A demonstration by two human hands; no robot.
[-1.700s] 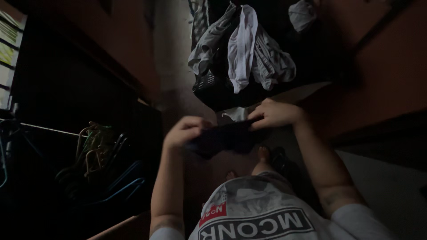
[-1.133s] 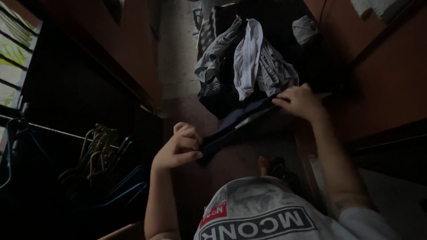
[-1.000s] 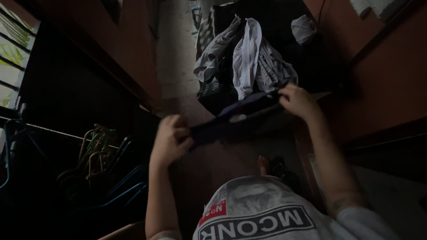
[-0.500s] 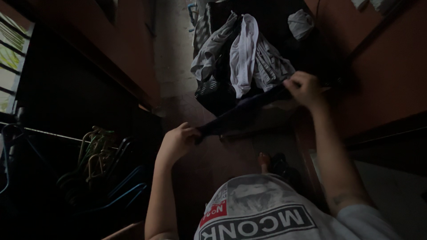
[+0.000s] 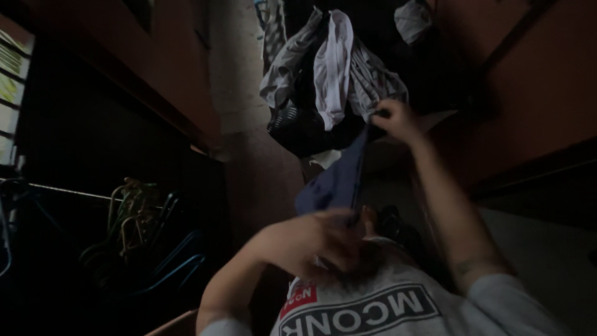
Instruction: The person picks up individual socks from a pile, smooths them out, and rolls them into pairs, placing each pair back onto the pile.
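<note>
A dark blue garment [image 5: 336, 180] hangs from my right hand [image 5: 393, 120], which pinches its top edge up near the laundry pile. My left hand [image 5: 317, 239] is low and blurred, close to my chest, with its fingers touching the garment's lower edge; whether it grips the cloth is unclear. Just beyond my right hand a black basket [image 5: 298, 127] holds a heap of grey and white clothes [image 5: 336, 62].
A rail with several hangers [image 5: 140, 218] sits in the dark at the left. A brown wall or cabinet [image 5: 541, 81] stands on the right, a barred window [image 5: 9, 74] at far left. My foot [image 5: 370, 218] shows on the floor below.
The garment was stretched sideways between both hands; now my right hand holds it high so it hangs down, and my left hand has dropped toward my chest at its lower edge.
</note>
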